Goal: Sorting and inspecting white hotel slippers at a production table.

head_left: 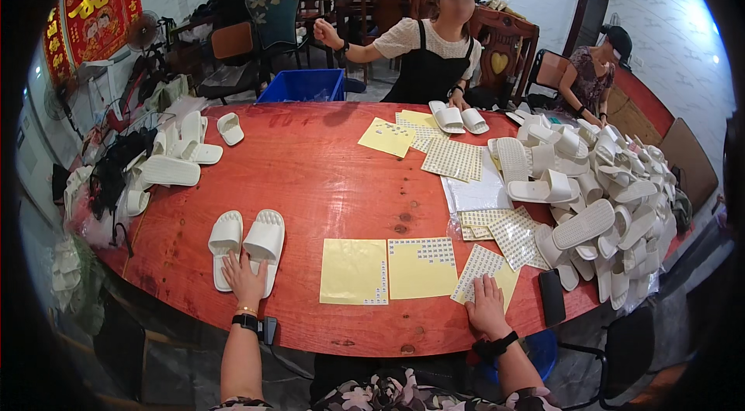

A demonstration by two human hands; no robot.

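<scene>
A pair of white slippers [264, 244] lies side by side on the red table, toes pointing away from me. My left hand [244, 279] rests with fingers spread over their heel ends, touching both and gripping neither. Flat under the fingers of my right hand [487, 306] lies a yellow sticker sheet [483, 265] with rows of small printed labels. To its left are two more yellow sheets: one mostly bare sheet [349, 271] with a few labels at its right edge, and one partly peeled sheet [419, 275] with labels along its top and right.
A large heap of white slippers [597, 178] covers the table's right side, near more label sheets [518, 236] and a black phone [552, 296]. Loose slippers [182, 151] lie far left. Across the red table [310, 170] a person [434, 54] touches slippers; a blue crate [303, 86] stands behind.
</scene>
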